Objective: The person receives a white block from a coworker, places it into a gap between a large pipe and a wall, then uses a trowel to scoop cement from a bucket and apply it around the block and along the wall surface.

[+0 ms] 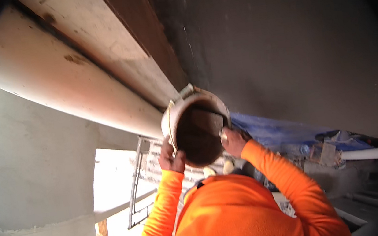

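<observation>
A round, pale, stained bucket is in front of me, its dark inside facing me. My left hand is closed on the bucket's near-left rim, where a thin cord or wire handle runs along the side. My right hand is closed at the right rim. It appears to hold a trowel, whose flat, greyish rectangular blade reaches into the bucket. The fingers hide the trowel's handle. What lies at the bottom of the bucket is too dark to make out.
A dark grey wall rises ahead and to the right. A thick pale pipe slants along the left, beside a beam. Blue sheeting, rubble and a white pipe lie at right. A metal ladder-like frame stands lower left.
</observation>
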